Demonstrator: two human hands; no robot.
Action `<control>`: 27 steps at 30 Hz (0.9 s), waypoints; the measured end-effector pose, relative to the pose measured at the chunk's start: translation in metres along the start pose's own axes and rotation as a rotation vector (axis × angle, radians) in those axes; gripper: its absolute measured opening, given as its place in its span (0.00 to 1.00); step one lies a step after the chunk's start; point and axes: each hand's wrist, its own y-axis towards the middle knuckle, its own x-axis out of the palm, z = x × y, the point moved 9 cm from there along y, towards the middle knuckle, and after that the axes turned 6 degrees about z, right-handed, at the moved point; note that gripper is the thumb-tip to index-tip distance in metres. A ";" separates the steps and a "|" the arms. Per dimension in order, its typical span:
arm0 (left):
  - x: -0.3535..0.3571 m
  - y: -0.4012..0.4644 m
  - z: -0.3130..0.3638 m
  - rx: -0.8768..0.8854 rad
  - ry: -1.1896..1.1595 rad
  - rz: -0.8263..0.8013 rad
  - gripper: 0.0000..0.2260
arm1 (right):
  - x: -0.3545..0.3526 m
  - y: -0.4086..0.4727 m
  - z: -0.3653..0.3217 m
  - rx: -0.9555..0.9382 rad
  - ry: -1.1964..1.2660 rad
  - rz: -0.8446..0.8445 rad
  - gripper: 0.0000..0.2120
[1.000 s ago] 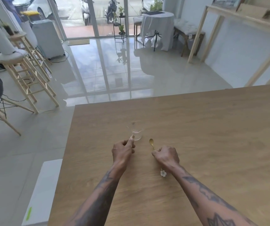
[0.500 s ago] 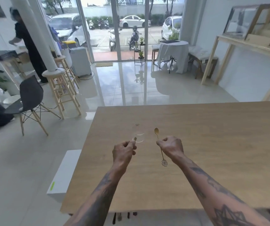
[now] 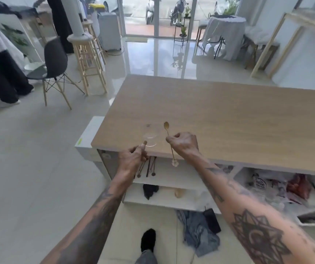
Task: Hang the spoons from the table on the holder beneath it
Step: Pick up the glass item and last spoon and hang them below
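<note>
My right hand [image 3: 183, 144] pinches a thin gold spoon [image 3: 169, 136] by its stem, bowl pointing away, its white flower end hanging past the near edge of the wooden table [image 3: 229, 119]. My left hand [image 3: 133, 159] is closed, thumb up, at the base of a clear glass [image 3: 151, 136] near the table's front left corner; whether it grips the glass is unclear. Just under the table edge, several dark spoons [image 3: 149, 167] hang in a row, partly behind my left hand. Their holder is hidden.
White shelves [image 3: 172, 201] under the table hold a dark cloth, bags and clutter. Clothes lie on the floor by my foot [image 3: 148, 240]. A white box [image 3: 88, 138] abuts the table's left end. A black chair [image 3: 53, 61], wooden stools and standing people are at far left.
Both hands drew back from the middle of the table to its near edge, the spoon lifted off the surface in my right hand. The view dropped, revealing the shelves and hanging spoons.
</note>
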 end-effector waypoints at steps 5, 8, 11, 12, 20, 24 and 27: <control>-0.031 -0.027 -0.075 -0.063 0.038 0.036 0.08 | 0.062 -0.032 0.043 0.063 -0.043 -0.093 0.13; -0.043 -0.032 -0.132 -0.137 0.061 0.068 0.08 | 0.109 -0.042 0.079 0.097 -0.077 -0.148 0.15; -0.046 -0.034 -0.192 -0.239 0.083 0.086 0.11 | 0.154 -0.049 0.126 0.185 -0.106 -0.206 0.15; -0.045 -0.034 -0.212 -0.269 0.089 0.094 0.12 | 0.169 -0.049 0.143 0.218 -0.106 -0.230 0.15; -0.006 0.026 -0.312 -0.336 0.053 0.111 0.12 | 0.257 0.007 0.247 0.350 -0.032 -0.220 0.17; 0.022 0.083 -0.337 -0.343 0.028 0.105 0.11 | 0.285 0.063 0.276 0.391 -0.032 -0.183 0.11; 0.040 0.130 -0.350 -0.340 0.032 0.109 0.12 | 0.306 0.112 0.282 0.391 -0.012 -0.151 0.10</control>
